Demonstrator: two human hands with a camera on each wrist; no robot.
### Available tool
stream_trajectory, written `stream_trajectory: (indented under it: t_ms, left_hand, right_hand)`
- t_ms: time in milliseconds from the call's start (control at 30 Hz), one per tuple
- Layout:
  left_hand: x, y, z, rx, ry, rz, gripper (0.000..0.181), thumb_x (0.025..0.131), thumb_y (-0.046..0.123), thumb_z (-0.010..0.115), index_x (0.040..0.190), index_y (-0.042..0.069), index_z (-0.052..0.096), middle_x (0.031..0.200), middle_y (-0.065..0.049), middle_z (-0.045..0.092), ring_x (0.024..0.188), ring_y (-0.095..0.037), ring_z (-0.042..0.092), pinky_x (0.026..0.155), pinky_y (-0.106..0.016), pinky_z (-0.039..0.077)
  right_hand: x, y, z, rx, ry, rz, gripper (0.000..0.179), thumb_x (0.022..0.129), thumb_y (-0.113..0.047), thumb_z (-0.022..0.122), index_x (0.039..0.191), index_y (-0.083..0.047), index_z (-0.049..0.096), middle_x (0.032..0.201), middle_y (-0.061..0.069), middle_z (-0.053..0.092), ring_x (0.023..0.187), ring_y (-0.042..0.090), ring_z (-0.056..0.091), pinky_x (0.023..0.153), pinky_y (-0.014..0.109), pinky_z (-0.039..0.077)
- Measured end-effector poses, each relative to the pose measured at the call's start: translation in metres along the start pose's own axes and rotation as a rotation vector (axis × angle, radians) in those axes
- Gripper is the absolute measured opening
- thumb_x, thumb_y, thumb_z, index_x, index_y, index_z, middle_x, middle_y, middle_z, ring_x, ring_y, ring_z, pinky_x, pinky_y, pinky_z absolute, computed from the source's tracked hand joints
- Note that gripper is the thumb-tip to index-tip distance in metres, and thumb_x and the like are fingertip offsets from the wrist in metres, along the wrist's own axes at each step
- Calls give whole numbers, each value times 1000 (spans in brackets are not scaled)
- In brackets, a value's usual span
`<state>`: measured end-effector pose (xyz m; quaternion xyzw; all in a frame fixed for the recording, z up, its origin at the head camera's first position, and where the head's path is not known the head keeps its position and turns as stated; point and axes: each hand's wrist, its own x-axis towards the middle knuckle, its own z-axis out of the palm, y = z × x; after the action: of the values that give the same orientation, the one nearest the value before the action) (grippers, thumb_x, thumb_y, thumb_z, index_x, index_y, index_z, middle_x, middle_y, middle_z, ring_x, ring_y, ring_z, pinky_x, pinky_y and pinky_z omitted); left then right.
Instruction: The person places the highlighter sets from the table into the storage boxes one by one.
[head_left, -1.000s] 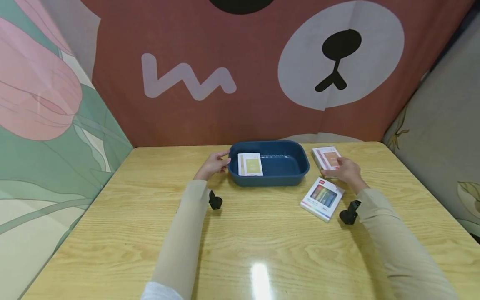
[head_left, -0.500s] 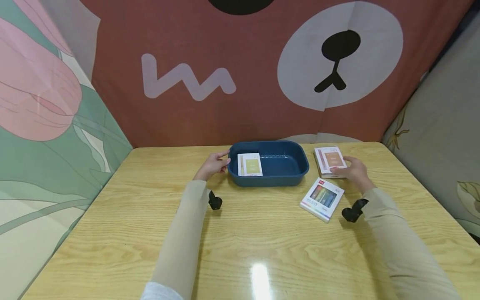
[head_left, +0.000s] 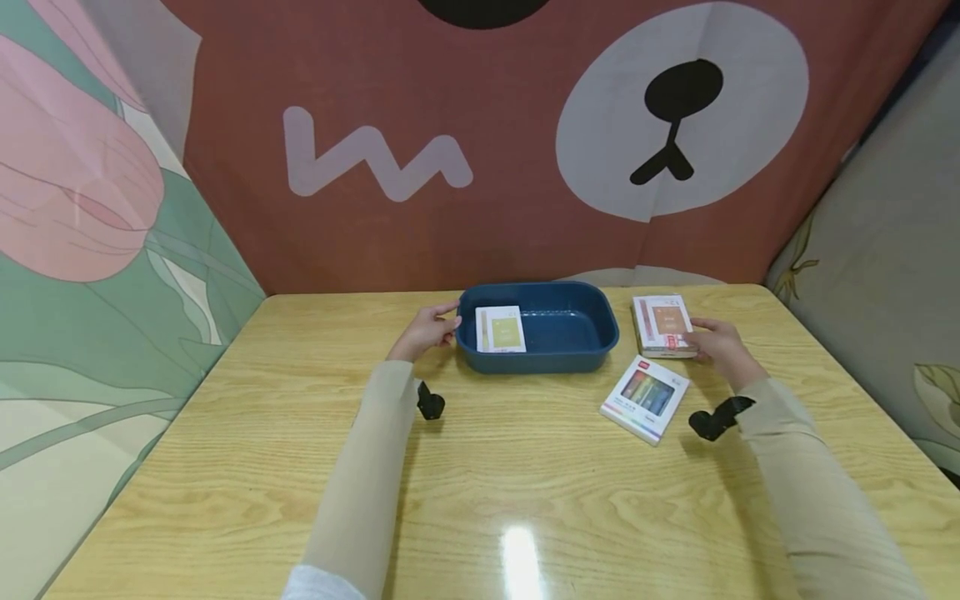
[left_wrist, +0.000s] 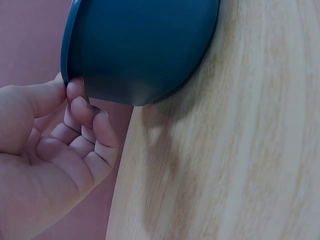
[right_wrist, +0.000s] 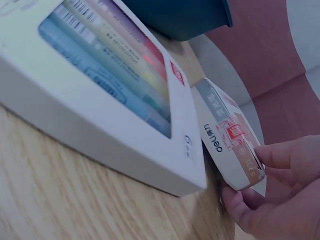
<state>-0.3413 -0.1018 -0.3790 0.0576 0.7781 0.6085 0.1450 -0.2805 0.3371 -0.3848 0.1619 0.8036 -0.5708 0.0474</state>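
Observation:
A blue plastic basin (head_left: 570, 361) stands at the back of the table, and my left hand (head_left: 426, 331) pinches its left rim; in the left wrist view thumb and fingertips meet at the rim (left_wrist: 65, 50). Inside, at the left end, lies a white box with a yellow-green label (head_left: 500, 330). Right of the basin, my right hand (head_left: 722, 346) holds an orange-labelled pen box (head_left: 662, 323) by its near right corner, as the right wrist view shows at the printed box end (right_wrist: 227, 135). Just in front lies a white window box of coloured pens (head_left: 647, 395), flat and slightly turned.
The wooden table (head_left: 480, 467) reaches toward me from the basin. A brown cloth with a bear face (head_left: 450, 225) hangs behind its back edge. Black wrist-camera mounts (head_left: 430, 402) stick out below the sleeves.
My right hand has moved a little right and toward me along the orange-labelled pen box, which has shifted slightly right and turned straighter. The left hand and basin look still.

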Motion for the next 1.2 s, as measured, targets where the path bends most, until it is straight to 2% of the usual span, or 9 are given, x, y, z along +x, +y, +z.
stream_trajectory:
  t_ms: [133, 267, 367, 567, 800, 1000, 1200]
  left_hand:
    - [1, 0, 0, -3, -1, -8, 45, 93, 10, 48, 137, 13, 39, 69, -10, 44, 63, -23, 39, 67, -39, 39]
    - [2, -1, -1, 0, -9, -3, 45, 93, 11, 49, 137, 13, 39, 69, -11, 44, 62, -21, 40, 66, -38, 39]
    - [2, -1, -1, -1, -7, 0, 45, 93, 10, 49, 136, 12, 39, 69, -10, 45, 62, -20, 41, 66, -37, 40]
    - [2, -1, -1, -5, -3, 5, 45, 93, 9, 49, 136, 11, 39, 68, -9, 45, 62, -21, 41, 66, -37, 40]
    - [1, -1, -1, -12, -3, 5, 45, 93, 10, 49, 136, 13, 39, 68, -7, 44, 60, -18, 41, 65, -36, 40]
    - [1, 0, -1, -15, -4, 5, 44, 93, 10, 49, 136, 13, 40, 67, -7, 45, 62, -20, 41, 66, -36, 40]
    - [0, 0, -1, -22, -12, 0, 44, 93, 11, 49, 136, 15, 40, 68, -10, 45, 64, -23, 40, 67, -39, 39]
  right_hand:
    - [1, 1, -6, 66, -94, 4, 59, 92, -6, 43, 141, 2, 12, 71, -12, 52, 62, 1, 51, 60, 20, 46]
    - [2, 2, -12, 149, -201, 3, 63, 91, -2, 44, 141, 1, 5, 70, -12, 57, 66, 2, 57, 65, 22, 49]
    - [3, 2, -14, 194, -244, 28, 67, 91, -1, 46, 142, -1, 2, 72, -9, 57, 69, 5, 58, 70, 26, 49]
    - [5, 3, -15, 253, -269, 76, 72, 89, 1, 48, 142, -3, -1, 73, -5, 58, 71, 10, 60, 75, 33, 48]
    - [1, 1, -16, 403, -285, 94, 76, 88, 7, 47, 142, -5, -5, 72, 1, 60, 70, 13, 60, 74, 34, 49]
    - [-2, -5, -19, 484, -309, 66, 78, 87, 10, 46, 142, -4, -7, 72, 4, 61, 69, 15, 61, 71, 33, 50]
    - [-7, -15, -22, 466, -338, 18, 77, 87, 9, 46, 141, -3, -7, 73, 5, 62, 70, 16, 62, 71, 34, 50]
